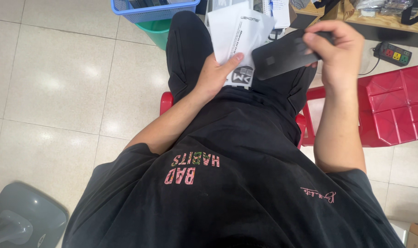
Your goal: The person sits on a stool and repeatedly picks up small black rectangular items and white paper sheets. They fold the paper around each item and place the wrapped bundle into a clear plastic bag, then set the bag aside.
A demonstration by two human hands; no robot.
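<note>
The person is sitting on a red stool (166, 102), looking down over a black T-shirt (236, 183) and black trousers. The left hand (214, 76) is resting on the lap with the forearm coming up from seven o'clock, the thumb lying flat across a white paper package (238, 34) and pinning it against the thigh; the fingers underneath are hidden. The package is rectangular, tilted, with dark print along its top edge and a grey-and-black square emblem at its lower end, just beside the thumb. The right hand (338, 53) is raised at one o'clock, wrist bent, fingers curled tightly over the far end of a flat matte black card-like slab (282, 56), which is overlapping the package's right edge. A blue mesh basket (147, 10) is sitting at twelve o'clock, a second red plastic stool (392, 108) at three, a power strip (392, 53) at two.
</note>
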